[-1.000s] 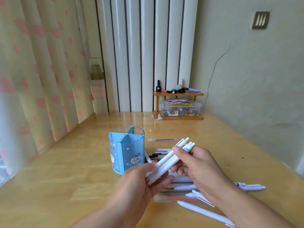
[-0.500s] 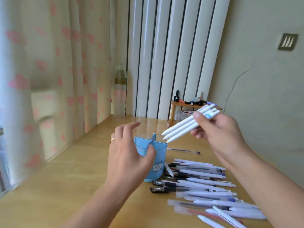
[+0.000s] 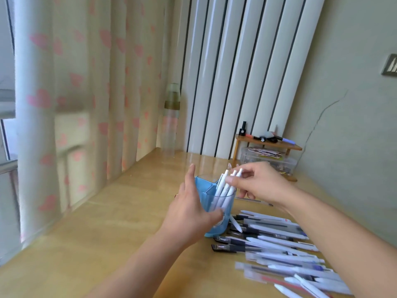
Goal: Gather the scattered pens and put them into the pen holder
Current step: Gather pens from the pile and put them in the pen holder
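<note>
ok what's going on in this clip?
A person is tidying pens into a blue pen holder. The left hand steadies the holder while the right hand lowers a bunch of white pens into one compartment. Many more pens lie scattered on the desk to the right.

both forearms are bare with no sleeves in view, and the left hand (image 3: 189, 208) wears a thin gold-coloured ring (image 3: 176, 195) on one finger.
</note>
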